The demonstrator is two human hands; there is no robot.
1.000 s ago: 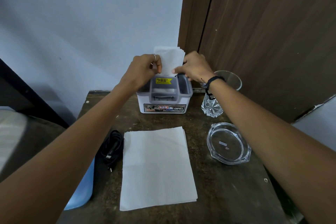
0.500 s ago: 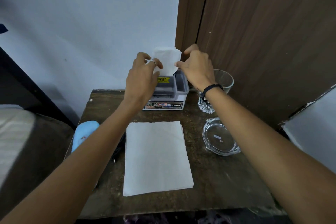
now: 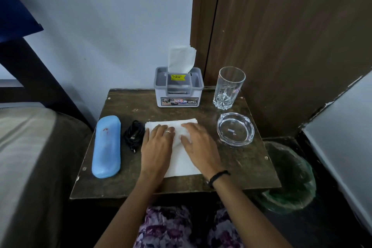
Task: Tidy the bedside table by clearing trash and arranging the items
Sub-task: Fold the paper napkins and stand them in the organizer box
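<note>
While flat on the white tissue sheet [image 3: 182,159] at frame centre, keep both hands pressing evenly: left hand [image 3: 157,147] on the left half, right hand [image 3: 198,148] on the right, fingers straight, grip apart, clamped on nothing. Smooth outward from the middle, then fold edge to edge; avoid dragging, since thin paper likely bunches or tears. Mind the black cable [image 3: 133,135] just beside the left edge and the glass ashtray [image 3: 235,129] near the right. Compare half a second back: both hands up at the tissue box [image 3: 179,90], upper centre of the table [image 3: 241,169], fingering the tissue [image 3: 181,59] sticking from its slot; now lowered onto the sheet, box tissue left standing upright, untouched.
</note>
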